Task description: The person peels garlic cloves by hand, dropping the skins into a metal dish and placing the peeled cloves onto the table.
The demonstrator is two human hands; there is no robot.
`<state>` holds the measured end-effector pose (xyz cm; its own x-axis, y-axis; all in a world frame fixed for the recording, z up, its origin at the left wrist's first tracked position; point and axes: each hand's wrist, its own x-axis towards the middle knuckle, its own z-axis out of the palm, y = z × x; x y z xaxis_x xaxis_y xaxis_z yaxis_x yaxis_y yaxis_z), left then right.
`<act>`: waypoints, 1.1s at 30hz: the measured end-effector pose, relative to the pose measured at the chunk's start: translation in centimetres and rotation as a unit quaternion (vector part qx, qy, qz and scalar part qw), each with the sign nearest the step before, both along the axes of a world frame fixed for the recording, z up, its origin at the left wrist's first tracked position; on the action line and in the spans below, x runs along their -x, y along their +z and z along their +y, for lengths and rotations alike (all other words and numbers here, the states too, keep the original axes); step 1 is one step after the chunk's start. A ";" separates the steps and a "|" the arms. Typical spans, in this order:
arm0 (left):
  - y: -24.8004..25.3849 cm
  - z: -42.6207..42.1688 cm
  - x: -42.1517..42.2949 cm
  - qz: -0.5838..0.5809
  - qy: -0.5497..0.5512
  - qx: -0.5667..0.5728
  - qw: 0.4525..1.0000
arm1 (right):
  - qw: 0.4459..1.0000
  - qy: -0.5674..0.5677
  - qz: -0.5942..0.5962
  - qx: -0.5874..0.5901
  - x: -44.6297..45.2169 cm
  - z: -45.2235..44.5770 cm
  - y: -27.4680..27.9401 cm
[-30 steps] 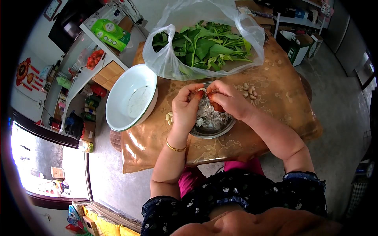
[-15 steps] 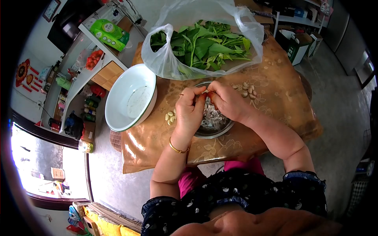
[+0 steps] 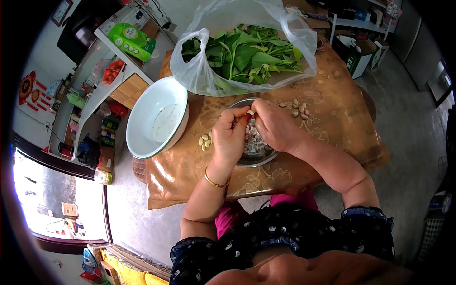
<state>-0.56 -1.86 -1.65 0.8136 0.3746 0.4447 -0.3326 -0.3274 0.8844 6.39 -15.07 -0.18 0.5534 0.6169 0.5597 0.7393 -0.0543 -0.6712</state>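
My left hand (image 3: pixel 230 135) and my right hand (image 3: pixel 275 124) meet over a steel bowl (image 3: pixel 259 164) that holds papery garlic skins (image 3: pixel 256 142). Between the pinched fingertips of both hands is a pale garlic clove (image 3: pixel 250 113), partly hidden by the fingers. Left of the bowl, close to my left hand, lie several peeled garlic cloves (image 3: pixel 205 141). To the right, past my right hand, several unpeeled garlic cloves (image 3: pixel 300 109) lie on the brown tablecloth (image 3: pixel 342 128).
An open plastic bag (image 3: pixel 187 76) of leafy greens (image 3: pixel 247 54) covers the far side of the table. A white basin (image 3: pixel 137 128) stands at its left edge. Beyond it is a cabinet with a green package (image 3: pixel 132 40). Cartons (image 3: pixel 361 57) sit on the floor at right.
The fingertips have shifted slightly, and the pale clove between them now shows more plainly. My right hand has turned a little. The other things have stayed put.
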 end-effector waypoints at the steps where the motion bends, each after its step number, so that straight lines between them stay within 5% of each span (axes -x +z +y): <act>1: 0.7 0.0 0.3 0.032 -0.008 0.040 0.999 | 1.000 0.001 0.001 0.001 0.0 0.0 0.0; 5: 1.5 0.5 0.3 0.088 -0.088 0.213 0.969 | 0.995 0.047 0.067 -0.053 -0.3 0.0 0.0; 8: 1.7 0.4 0.2 0.087 -0.088 0.224 0.967 | 0.988 0.074 0.115 -0.069 -0.6 0.1 -0.2; 13: 1.0 0.8 0.0 0.087 -0.087 0.183 0.975 | 0.980 0.092 0.156 -0.078 -0.6 0.0 0.0; 20: 1.1 0.4 0.2 0.079 -0.043 0.045 0.995 | 0.993 0.050 0.054 -0.088 -0.6 0.3 -0.2; 23: 1.6 0.3 0.3 0.114 -0.040 0.082 0.989 | 0.997 0.044 0.019 -0.061 -0.4 0.2 0.0; 26: 1.3 0.7 0.2 0.109 -0.109 0.263 0.952 | 0.997 0.047 0.016 -0.053 -0.3 0.2 0.2; 33: 2.0 1.1 0.1 0.118 -0.152 0.351 0.916 | 0.996 0.066 0.014 -0.058 -0.2 0.1 0.3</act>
